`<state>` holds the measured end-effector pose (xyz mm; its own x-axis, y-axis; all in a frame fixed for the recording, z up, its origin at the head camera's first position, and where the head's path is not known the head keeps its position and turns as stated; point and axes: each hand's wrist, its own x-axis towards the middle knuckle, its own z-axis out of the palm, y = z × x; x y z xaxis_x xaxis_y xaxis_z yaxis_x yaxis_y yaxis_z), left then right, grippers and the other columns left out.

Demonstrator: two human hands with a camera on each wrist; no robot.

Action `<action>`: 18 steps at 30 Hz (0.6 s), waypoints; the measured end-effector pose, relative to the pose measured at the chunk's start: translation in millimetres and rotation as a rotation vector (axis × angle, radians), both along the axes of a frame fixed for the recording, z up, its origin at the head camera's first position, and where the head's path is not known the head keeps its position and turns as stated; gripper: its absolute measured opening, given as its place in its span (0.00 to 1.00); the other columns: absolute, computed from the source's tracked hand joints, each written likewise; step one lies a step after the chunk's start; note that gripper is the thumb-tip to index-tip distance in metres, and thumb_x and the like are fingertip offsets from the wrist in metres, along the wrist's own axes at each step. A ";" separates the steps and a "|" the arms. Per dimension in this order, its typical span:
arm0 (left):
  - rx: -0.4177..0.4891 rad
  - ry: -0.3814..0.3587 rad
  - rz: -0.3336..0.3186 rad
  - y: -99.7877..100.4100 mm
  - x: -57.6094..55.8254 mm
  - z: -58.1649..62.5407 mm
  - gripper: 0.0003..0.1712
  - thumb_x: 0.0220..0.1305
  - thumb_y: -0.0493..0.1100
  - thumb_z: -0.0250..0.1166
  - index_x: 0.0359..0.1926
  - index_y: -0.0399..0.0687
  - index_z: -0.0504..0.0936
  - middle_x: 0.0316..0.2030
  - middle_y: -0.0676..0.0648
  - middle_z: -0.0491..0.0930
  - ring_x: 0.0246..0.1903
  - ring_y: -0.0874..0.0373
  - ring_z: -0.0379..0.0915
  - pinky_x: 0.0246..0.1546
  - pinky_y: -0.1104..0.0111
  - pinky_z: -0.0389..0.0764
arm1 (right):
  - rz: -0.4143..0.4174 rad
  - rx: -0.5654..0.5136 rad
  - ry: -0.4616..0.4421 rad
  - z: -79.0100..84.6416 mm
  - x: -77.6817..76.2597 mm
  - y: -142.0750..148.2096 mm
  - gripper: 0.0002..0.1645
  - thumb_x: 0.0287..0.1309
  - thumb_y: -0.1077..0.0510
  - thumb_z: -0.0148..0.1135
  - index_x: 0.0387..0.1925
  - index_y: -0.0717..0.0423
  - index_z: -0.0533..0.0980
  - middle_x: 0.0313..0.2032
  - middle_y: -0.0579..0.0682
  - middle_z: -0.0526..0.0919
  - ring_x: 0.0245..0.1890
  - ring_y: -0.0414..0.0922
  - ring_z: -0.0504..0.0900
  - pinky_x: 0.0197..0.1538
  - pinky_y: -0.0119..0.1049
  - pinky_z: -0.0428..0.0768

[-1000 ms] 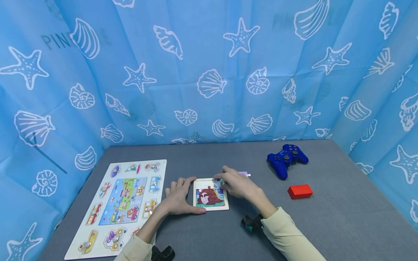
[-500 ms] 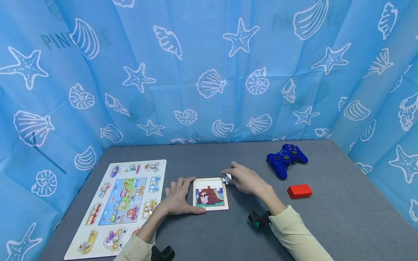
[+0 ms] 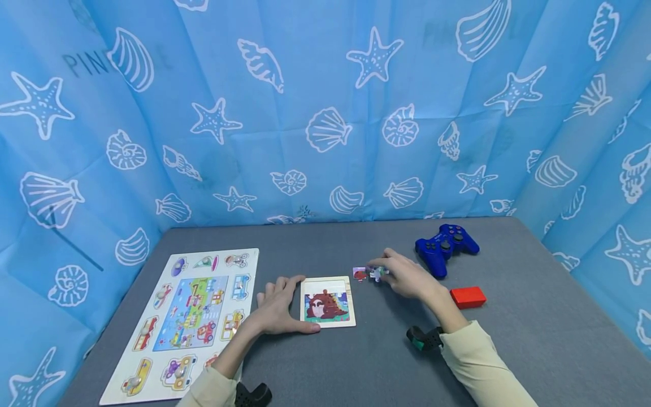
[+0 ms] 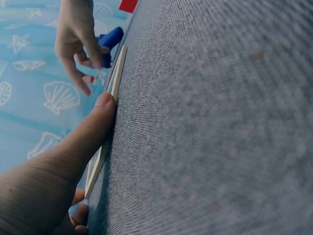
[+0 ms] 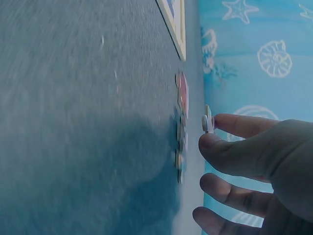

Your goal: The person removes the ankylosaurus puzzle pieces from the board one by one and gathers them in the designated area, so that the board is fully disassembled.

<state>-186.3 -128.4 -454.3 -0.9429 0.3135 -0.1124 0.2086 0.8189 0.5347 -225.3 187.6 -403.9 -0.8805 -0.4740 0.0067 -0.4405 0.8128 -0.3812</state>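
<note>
A small wooden puzzle tray (image 3: pixel 319 286) lies mid-table, its lower part filled with a brown animal picture and its upper part bare. My left hand (image 3: pixel 277 312) holds it at the left side, thumb at the near edge and index finger at the far corner. In the left wrist view the thumb (image 4: pixel 93 120) presses against the tray's edge. To the right of the tray, my right hand (image 3: pixel 408 278) pinches a jigsaw piece (image 5: pixel 209 120) between thumb and index finger, above the table. Below it lie several loose pieces, one of them red (image 3: pixel 359 274).
A large peg puzzle board (image 3: pixel 168 265) with vehicle pictures lies at the left, partly under the left forearm. Beyond the right hand sits a blue game controller (image 3: pixel 441 247), with a red block (image 3: pixel 468 297) nearer. A blue shell-patterned curtain (image 3: pixel 285 135) closes off the back.
My right hand has lifted a piece out of the tray's upper right and carried it right, over the loose pieces. The left hand and tray have stayed put.
</note>
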 end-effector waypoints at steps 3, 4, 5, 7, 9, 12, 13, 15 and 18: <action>-0.003 0.001 -0.002 -0.1 -0.4 0.0 0.66 0.39 0.70 0.81 0.77 0.56 0.61 0.63 0.41 0.67 0.45 0.50 0.55 0.39 0.59 0.52 | -0.007 0.006 0.014 -0.7 -1.1 7.9 0.21 0.65 0.67 0.64 0.60 0.57 0.81 0.48 0.55 0.79 0.39 0.44 0.76 0.40 0.39 0.76; -0.002 0.003 -0.002 -0.1 -0.3 0.1 0.66 0.39 0.70 0.81 0.77 0.56 0.61 0.63 0.41 0.67 0.45 0.50 0.55 0.39 0.59 0.52 | -0.008 0.008 0.021 -1.1 -1.5 10.4 0.21 0.65 0.67 0.64 0.60 0.57 0.81 0.47 0.55 0.79 0.39 0.44 0.76 0.41 0.39 0.76; -0.002 0.004 -0.001 -0.2 -0.2 0.1 0.66 0.39 0.70 0.81 0.77 0.56 0.61 0.63 0.40 0.67 0.45 0.50 0.55 0.39 0.59 0.52 | -0.009 0.007 0.025 -1.4 -1.8 12.8 0.22 0.65 0.67 0.64 0.60 0.57 0.81 0.47 0.55 0.79 0.39 0.44 0.76 0.41 0.39 0.75; -0.004 0.005 -0.001 -0.5 0.1 -0.1 0.66 0.39 0.70 0.81 0.77 0.57 0.61 0.63 0.40 0.68 0.45 0.50 0.55 0.39 0.59 0.52 | -0.013 0.004 0.030 -2.2 -2.4 17.2 0.22 0.65 0.67 0.64 0.60 0.57 0.81 0.47 0.55 0.79 0.39 0.44 0.75 0.41 0.39 0.75; 0.001 0.009 -0.002 -0.5 0.8 0.0 0.67 0.38 0.70 0.81 0.77 0.56 0.61 0.63 0.40 0.68 0.45 0.50 0.56 0.39 0.59 0.52 | -0.015 -0.002 0.034 -2.9 -2.9 21.3 0.22 0.65 0.67 0.64 0.60 0.57 0.81 0.47 0.55 0.79 0.39 0.44 0.76 0.42 0.40 0.76; 0.005 0.015 -0.003 -0.1 1.4 -0.5 0.67 0.38 0.70 0.81 0.77 0.54 0.62 0.62 0.40 0.68 0.46 0.50 0.56 0.40 0.58 0.52 | -0.020 -0.004 0.046 -3.6 -3.5 26.6 0.22 0.65 0.67 0.64 0.60 0.57 0.81 0.47 0.55 0.80 0.41 0.45 0.77 0.43 0.42 0.77; 0.007 0.016 -0.002 0.0 1.3 -0.6 0.67 0.38 0.70 0.81 0.77 0.54 0.62 0.61 0.40 0.68 0.46 0.50 0.56 0.40 0.58 0.52 | -0.023 -0.006 0.046 -3.8 -3.7 28.0 0.22 0.65 0.67 0.64 0.60 0.57 0.81 0.47 0.56 0.80 0.41 0.45 0.77 0.43 0.42 0.76; 0.012 0.019 -0.002 0.3 1.0 -1.1 0.67 0.38 0.70 0.81 0.76 0.53 0.62 0.61 0.40 0.69 0.46 0.50 0.56 0.40 0.58 0.53 | -0.027 -0.004 0.049 -4.2 -4.0 30.3 0.22 0.65 0.67 0.64 0.60 0.56 0.81 0.47 0.56 0.80 0.41 0.45 0.77 0.42 0.41 0.76; 0.012 0.019 -0.003 0.5 0.7 -1.4 0.67 0.38 0.70 0.81 0.77 0.53 0.62 0.60 0.40 0.69 0.46 0.50 0.56 0.40 0.57 0.52 | -0.038 -0.005 0.038 -5.1 -4.7 32.9 0.22 0.65 0.67 0.64 0.60 0.57 0.81 0.45 0.55 0.80 0.39 0.44 0.74 0.40 0.39 0.73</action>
